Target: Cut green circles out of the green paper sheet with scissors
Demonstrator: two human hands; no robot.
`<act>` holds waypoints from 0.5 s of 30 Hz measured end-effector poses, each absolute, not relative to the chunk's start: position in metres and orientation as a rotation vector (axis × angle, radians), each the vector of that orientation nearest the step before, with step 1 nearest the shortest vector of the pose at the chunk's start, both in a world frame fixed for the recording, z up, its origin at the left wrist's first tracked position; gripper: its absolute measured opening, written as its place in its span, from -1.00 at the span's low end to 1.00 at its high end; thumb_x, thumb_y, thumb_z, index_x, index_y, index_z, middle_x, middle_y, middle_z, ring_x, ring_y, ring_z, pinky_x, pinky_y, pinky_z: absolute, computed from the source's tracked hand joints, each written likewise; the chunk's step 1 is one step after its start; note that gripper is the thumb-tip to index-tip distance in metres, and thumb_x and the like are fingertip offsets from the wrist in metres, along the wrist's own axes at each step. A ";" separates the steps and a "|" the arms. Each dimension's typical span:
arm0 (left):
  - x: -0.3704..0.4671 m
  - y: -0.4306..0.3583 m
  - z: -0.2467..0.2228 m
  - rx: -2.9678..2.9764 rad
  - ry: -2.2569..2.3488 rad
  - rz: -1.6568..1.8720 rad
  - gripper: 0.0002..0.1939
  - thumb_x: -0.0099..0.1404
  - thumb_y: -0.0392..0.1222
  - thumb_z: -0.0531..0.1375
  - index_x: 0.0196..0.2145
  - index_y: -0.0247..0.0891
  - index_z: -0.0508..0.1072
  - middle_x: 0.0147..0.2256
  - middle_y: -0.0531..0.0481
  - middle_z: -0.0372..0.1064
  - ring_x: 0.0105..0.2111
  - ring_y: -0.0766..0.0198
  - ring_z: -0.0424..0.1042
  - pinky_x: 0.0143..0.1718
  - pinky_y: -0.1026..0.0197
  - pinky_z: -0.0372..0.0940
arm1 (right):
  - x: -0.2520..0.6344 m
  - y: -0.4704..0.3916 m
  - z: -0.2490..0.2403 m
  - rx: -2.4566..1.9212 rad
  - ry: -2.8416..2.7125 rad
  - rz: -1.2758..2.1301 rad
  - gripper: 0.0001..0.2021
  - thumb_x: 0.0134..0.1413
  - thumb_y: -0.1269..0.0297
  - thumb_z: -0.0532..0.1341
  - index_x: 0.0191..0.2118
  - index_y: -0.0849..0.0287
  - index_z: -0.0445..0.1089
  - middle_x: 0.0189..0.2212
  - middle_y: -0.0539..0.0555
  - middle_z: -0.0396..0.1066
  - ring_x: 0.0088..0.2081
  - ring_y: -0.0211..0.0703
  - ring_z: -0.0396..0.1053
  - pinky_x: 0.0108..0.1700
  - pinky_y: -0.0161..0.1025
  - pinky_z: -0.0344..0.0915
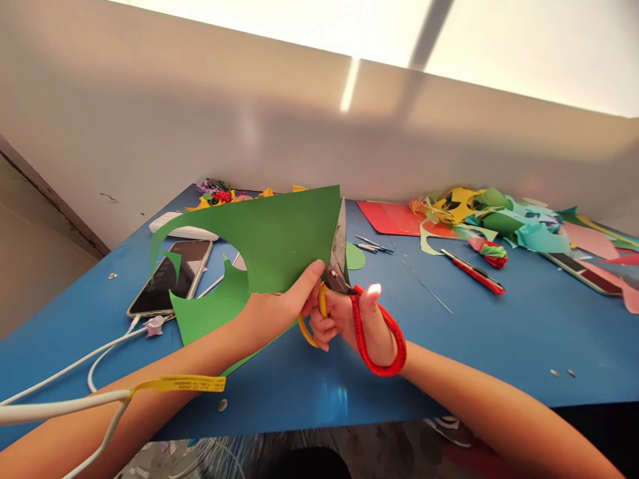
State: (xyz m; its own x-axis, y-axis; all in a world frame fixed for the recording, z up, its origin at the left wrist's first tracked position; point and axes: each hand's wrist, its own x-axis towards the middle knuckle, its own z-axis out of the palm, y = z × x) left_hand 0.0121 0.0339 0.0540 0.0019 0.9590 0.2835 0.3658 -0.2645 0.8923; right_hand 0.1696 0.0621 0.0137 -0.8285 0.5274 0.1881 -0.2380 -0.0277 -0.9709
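Observation:
My left hand (294, 293) pinches the lower right part of a sheet of green paper (279, 239), thumb on top. A large curved piece is cut out of the sheet's left side, leaving a thin hooked strip. My right hand (344, 319) has its fingers and thumb through the handles of a pair of scissors (338, 256), one loop yellow and one red. The blades point away from me, along the paper's right edge; whether they are biting into it I cannot tell. Another green sheet (219, 303) lies beneath, on the blue table (449, 346).
At left lie a phone (174, 276) with a white cable (74, 366) and a white object (184, 226). To the right are pens (372, 246), a red cutter (474, 271), a paper rosebud (490, 251), red paper (387, 218), another phone (589, 273) and heaped paper scraps (504, 216).

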 end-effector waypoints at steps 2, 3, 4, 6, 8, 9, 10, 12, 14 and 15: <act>0.009 0.035 0.051 1.726 1.360 1.266 -0.56 0.32 0.11 0.07 -0.63 -0.14 0.32 -0.67 0.07 0.26 -0.60 0.27 0.28 -0.41 0.20 0.33 | 0.169 0.062 0.014 -0.289 -1.722 1.905 -0.10 -0.06 -0.53 -0.32 -0.13 0.24 0.26 -0.51 -0.08 -0.11 -0.55 -0.26 -0.06 -0.47 -0.20 0.07; 0.007 0.035 0.051 1.739 1.356 1.263 -0.57 0.31 0.12 0.07 -0.62 -0.14 0.33 -0.66 0.06 0.27 -0.59 0.27 0.29 -0.43 0.21 0.33 | 0.169 0.062 0.014 -0.286 -1.712 1.909 -0.11 -0.05 -0.53 -0.31 -0.13 0.23 0.26 -0.51 -0.08 -0.11 -0.55 -0.26 -0.06 -0.47 -0.20 0.06; 0.007 0.035 0.051 1.740 1.362 1.252 -0.55 0.31 0.13 0.07 -0.63 -0.14 0.33 -0.66 0.05 0.27 -0.59 0.26 0.29 -0.43 0.22 0.33 | 0.169 0.062 0.014 -0.290 -1.703 1.915 -0.12 -0.04 -0.53 -0.29 -0.14 0.23 0.26 -0.51 -0.08 -0.10 -0.55 -0.26 -0.07 -0.48 -0.21 0.05; 0.006 0.034 0.054 1.718 1.396 1.220 -0.51 0.33 0.13 0.04 -0.67 -0.15 0.28 -0.66 0.05 0.26 -0.58 0.26 0.29 -0.43 0.21 0.33 | 0.169 0.062 0.015 -0.306 -1.694 1.920 -0.13 -0.06 -0.54 -0.26 -0.16 0.22 0.27 -0.51 -0.07 -0.09 -0.55 -0.26 -0.08 -0.49 -0.22 0.03; 0.007 0.033 0.058 1.694 1.439 1.207 -0.47 0.34 0.13 0.03 -0.70 -0.16 0.24 -0.66 0.04 0.25 -0.58 0.27 0.28 -0.41 0.20 0.33 | 0.170 0.062 0.015 -0.316 -1.696 1.914 -0.14 -0.06 -0.54 -0.25 -0.18 0.22 0.28 -0.52 -0.07 -0.09 -0.55 -0.28 -0.10 -0.49 -0.22 0.02; 0.008 0.033 0.060 1.685 1.455 1.221 -0.47 0.33 0.13 0.04 -0.71 -0.17 0.23 -0.65 0.04 0.25 -0.58 0.27 0.27 -0.40 0.19 0.34 | 0.171 0.062 0.015 -0.318 -1.697 1.913 -0.15 -0.05 -0.53 -0.25 -0.18 0.21 0.29 -0.51 -0.08 -0.09 -0.55 -0.28 -0.10 -0.49 -0.21 0.02; 0.008 0.033 0.062 1.680 1.465 1.242 -0.48 0.32 0.12 0.07 -0.71 -0.17 0.23 -0.65 0.04 0.25 -0.58 0.27 0.27 -0.40 0.18 0.34 | 0.171 0.062 0.015 -0.321 -1.696 1.917 -0.16 -0.04 -0.53 -0.24 -0.19 0.21 0.29 -0.51 -0.08 -0.09 -0.55 -0.28 -0.09 -0.48 -0.21 0.02; 0.008 0.033 0.064 1.671 1.479 1.284 -0.50 0.30 0.09 0.10 -0.72 -0.16 0.23 -0.65 0.05 0.24 -0.59 0.26 0.26 -0.40 0.17 0.34 | 0.172 0.062 0.014 -0.336 -1.686 1.931 -0.18 -0.04 -0.53 -0.22 -0.21 0.20 0.29 -0.50 -0.08 -0.10 -0.55 -0.29 -0.07 -0.47 -0.20 0.02; 0.007 0.034 0.064 1.687 1.473 1.299 -0.50 0.30 0.06 0.12 -0.73 -0.16 0.21 -0.66 0.06 0.22 -0.60 0.27 0.24 -0.41 0.18 0.33 | 0.173 0.063 0.014 -0.357 -1.672 1.942 -0.19 -0.06 -0.53 -0.20 -0.23 0.19 0.27 -0.49 -0.08 -0.10 -0.55 -0.30 -0.08 -0.46 -0.20 0.02; 0.006 0.035 0.064 1.701 1.469 1.306 -0.50 0.30 0.06 0.12 -0.73 -0.16 0.20 -0.67 0.06 0.21 -0.60 0.28 0.24 -0.41 0.19 0.33 | 0.173 0.063 0.013 -0.359 -1.670 1.944 -0.19 -0.06 -0.54 -0.19 -0.24 0.19 0.27 -0.49 -0.08 -0.10 -0.55 -0.30 -0.09 -0.47 -0.20 0.02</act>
